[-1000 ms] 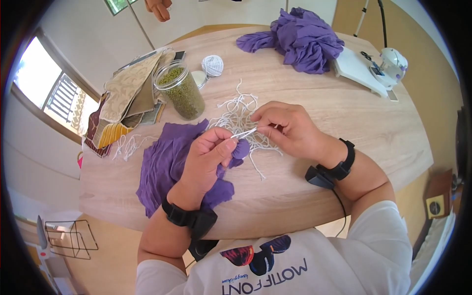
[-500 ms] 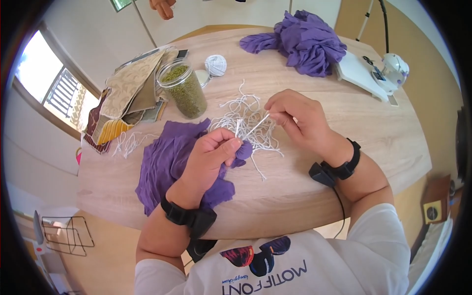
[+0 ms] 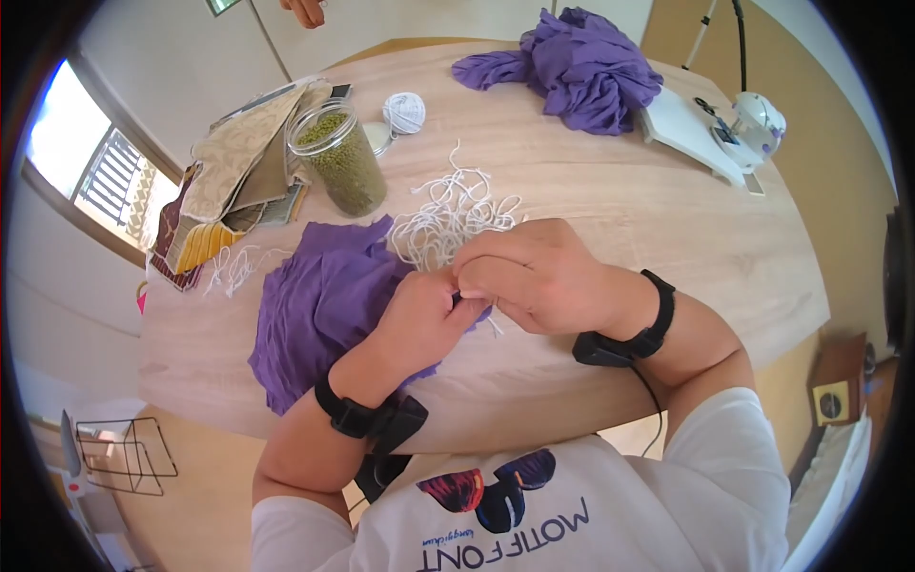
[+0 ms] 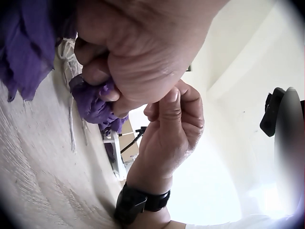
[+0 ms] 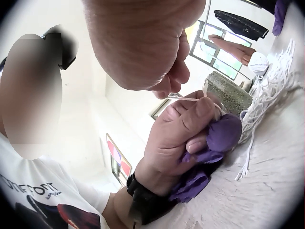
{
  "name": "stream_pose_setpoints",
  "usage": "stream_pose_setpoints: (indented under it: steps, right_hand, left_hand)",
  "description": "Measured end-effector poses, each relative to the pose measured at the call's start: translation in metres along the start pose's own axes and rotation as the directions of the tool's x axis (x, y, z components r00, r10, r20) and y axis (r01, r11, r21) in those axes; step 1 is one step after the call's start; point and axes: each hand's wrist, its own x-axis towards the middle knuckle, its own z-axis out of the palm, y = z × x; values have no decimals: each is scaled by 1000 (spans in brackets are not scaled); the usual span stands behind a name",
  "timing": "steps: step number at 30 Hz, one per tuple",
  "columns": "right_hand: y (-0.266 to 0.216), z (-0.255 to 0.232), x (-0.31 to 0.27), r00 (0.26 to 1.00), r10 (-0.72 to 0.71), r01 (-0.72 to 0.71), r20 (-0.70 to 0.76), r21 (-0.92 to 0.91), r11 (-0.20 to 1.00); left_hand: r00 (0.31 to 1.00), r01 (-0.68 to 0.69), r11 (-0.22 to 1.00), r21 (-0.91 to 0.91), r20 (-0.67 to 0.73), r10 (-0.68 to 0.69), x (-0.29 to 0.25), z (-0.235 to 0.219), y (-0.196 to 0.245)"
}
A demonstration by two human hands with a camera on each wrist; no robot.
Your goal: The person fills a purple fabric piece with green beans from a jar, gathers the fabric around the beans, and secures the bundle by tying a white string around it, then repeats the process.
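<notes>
My left hand (image 3: 419, 319) grips a gathered bit of purple cloth (image 3: 310, 305), and the rest of the cloth spreads over the table beside it. In the right wrist view the gathered part bulges into a round knob (image 5: 224, 132) under the thumb, with white string (image 5: 185, 98) around its neck. From there the string runs taut to my right hand (image 5: 143, 45), whose fingertips pinch it. Seen from the head, the right hand (image 3: 538, 276) overlaps the left fingertips and hides the string between them.
A tangle of white string (image 3: 443, 224) lies just beyond the hands. Behind it stand an open jar of green beans (image 3: 348, 176) and a ball of white string (image 3: 404, 112). Fabric samples (image 3: 243, 162) lie left; a purple cloth heap (image 3: 591, 76) and small sewing machine (image 3: 758, 124) sit back right.
My right hand first drew a string end away to the right and up, then came back in against the left hand. The left hand keeps its grip, now turned more palm-down.
</notes>
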Motion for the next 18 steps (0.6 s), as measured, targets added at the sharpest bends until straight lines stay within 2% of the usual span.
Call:
stream_pose_setpoints:
  steps: [7,10,13,16,18]
  right_hand:
    - [-1,1,-1,997,72,-66,-42,126,990]
    - [4,1,0,982,178,-159,-55,254,954]
    - [6,-6,-3,909,401,-399,116,520,755]
    - [4,-7,-4,777,517,-577,360,735,356]
    - [7,-4,-6,768,532,-575,355,748,331]
  left_hand:
    - [999,43,995,-85,28,-41,-2,0,-1]
    - [995,85,974,-209,-28,-92,-1,2,2]
    - [971,237,951,-200,13,-239,-2,-10,5]
    - [984,135,938,-320,-68,-164,-2,-4,1]
    - [988,131,956,-262,-51,-149,-2,-6,-1]
